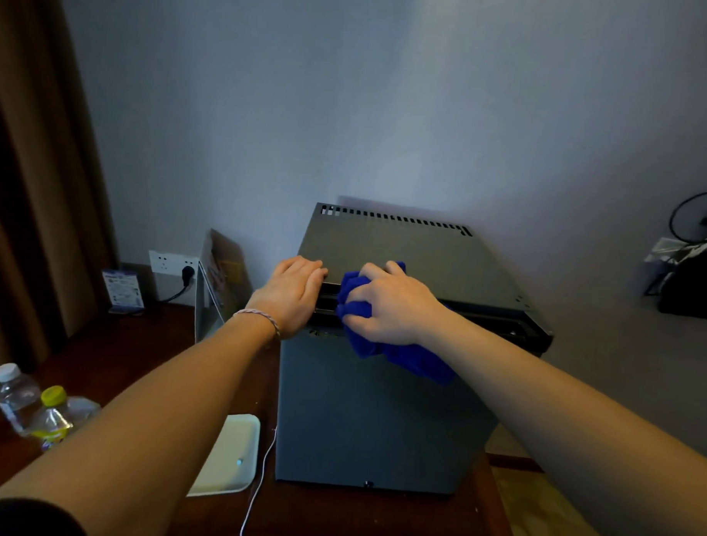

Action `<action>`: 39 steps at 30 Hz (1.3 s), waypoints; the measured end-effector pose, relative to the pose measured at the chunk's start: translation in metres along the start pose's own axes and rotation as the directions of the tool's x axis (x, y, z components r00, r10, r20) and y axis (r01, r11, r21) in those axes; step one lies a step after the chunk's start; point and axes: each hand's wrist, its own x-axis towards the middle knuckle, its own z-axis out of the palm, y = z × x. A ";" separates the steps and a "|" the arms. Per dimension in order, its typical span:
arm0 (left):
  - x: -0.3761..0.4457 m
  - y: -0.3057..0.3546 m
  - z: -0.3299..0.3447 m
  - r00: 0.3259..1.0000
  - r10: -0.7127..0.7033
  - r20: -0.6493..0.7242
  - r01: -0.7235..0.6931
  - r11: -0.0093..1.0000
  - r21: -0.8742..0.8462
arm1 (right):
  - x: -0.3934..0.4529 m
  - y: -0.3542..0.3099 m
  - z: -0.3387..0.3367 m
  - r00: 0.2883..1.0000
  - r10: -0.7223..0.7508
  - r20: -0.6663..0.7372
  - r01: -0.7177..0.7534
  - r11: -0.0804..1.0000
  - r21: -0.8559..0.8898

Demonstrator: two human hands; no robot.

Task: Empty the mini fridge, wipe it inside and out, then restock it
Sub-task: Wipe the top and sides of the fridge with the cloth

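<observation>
A dark grey mini fridge (379, 413) stands on a dark wooden table, its door closed and facing me. My right hand (390, 305) grips a bunched blue cloth (401, 353) against the top front edge of the fridge, with part of the cloth hanging down over the door. My left hand (293, 291) rests on the top left front corner, fingers curled over the edge.
Two plastic bottles (38, 409) stand at the left near the table edge. A pale tray (233, 456) and a thin white cable (260, 481) lie left of the fridge. A cardboard box (219, 279), a wall socket (171, 263) and a curtain are behind.
</observation>
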 end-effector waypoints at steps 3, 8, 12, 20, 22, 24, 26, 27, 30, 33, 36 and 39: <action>-0.002 0.004 -0.004 1.000 -0.005 0.008 0.005 1.000 0.029 | -0.029 0.038 -0.002 0.998 0.060 -0.016 -0.057 0.989 0.137; -0.008 0.035 -0.016 0.998 -0.050 0.045 0.040 0.979 0.198 | -0.088 0.107 0.002 0.972 0.217 -0.087 -0.194 0.956 0.219; 0.002 0.079 -0.004 0.994 -0.099 0.046 0.077 0.934 0.348 | -0.100 0.122 0.002 0.973 0.207 -0.101 -0.185 0.964 0.190; 0.028 0.154 0.059 0.985 -0.039 0.167 -0.008 0.963 0.270 | -0.099 0.130 0.001 0.990 0.115 -0.080 -0.107 0.990 0.097; 0.029 0.152 0.059 0.984 -0.057 0.170 0.006 0.958 0.287 | -0.099 0.131 -0.004 0.994 0.099 -0.035 -0.097 0.993 0.064; 0.027 0.150 0.057 0.984 -0.060 0.168 0.007 0.954 0.299 | -0.102 0.137 -0.012 0.995 0.090 0.032 -0.090 0.996 0.008; 0.026 0.150 0.058 0.985 -0.054 0.164 0.003 0.954 0.299 | -0.110 0.148 -0.018 0.991 0.107 0.081 -0.103 0.993 -0.057; 0.026 0.150 0.058 0.985 -0.054 0.163 0.003 0.954 0.300 | -0.114 0.154 -0.019 0.989 0.114 0.096 -0.105 0.990 -0.089; 0.023 0.149 0.057 0.984 -0.072 0.165 0.018 0.951 0.308 | -0.120 0.165 -0.021 0.988 0.110 0.105 -0.094 0.984 -0.150; 0.020 0.150 0.056 0.983 -0.091 0.162 0.037 0.949 0.313 | -0.119 0.165 -0.020 0.989 0.112 0.099 -0.096 0.983 -0.155; 0.017 0.149 0.053 0.980 -0.081 0.179 0.022 0.951 0.309 | -0.119 0.160 -0.016 0.991 0.113 0.069 -0.103 0.985 -0.138; 0.009 0.136 0.048 0.986 -0.071 0.148 0.016 0.937 0.348 | -0.113 0.139 -0.009 0.996 0.090 -0.022 -0.091 0.995 -0.049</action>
